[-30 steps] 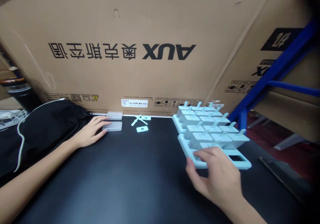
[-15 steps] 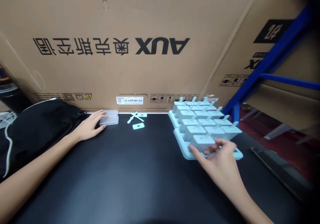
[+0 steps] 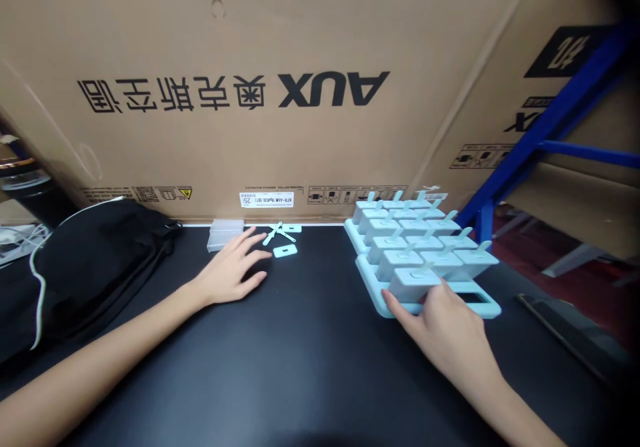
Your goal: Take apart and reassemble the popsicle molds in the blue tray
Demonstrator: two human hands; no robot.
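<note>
Light blue ice-pop moulds with stick handles stand in rows in a light blue tray (image 3: 373, 294) at the right. My right hand (image 3: 450, 320) grips the front mould (image 3: 413, 286) at the tray's near edge, thumb on its left side and fingers partly hidden behind it. My left hand (image 3: 233, 267) is over the black table with its fingers spread, holding nothing. Its fingertips are close to a light blue lid piece (image 3: 285, 251) and a small pile of sticks (image 3: 274, 233). Clear plastic boxes (image 3: 223, 234) lie just behind that hand.
A large cardboard box (image 3: 200, 147) stands along the back of the black table (image 3: 280, 367). At the left are a black cloth bag (image 3: 100, 260) and a dark bottle (image 3: 37, 197). A blue metal frame (image 3: 555, 114) and a dark flat object (image 3: 565, 334) are at the right.
My left hand has left the clear boxes and moved right, toward the lid piece and sticks. My right hand remains at the front mould, its fingers now more hidden. The view has shifted slightly.
</note>
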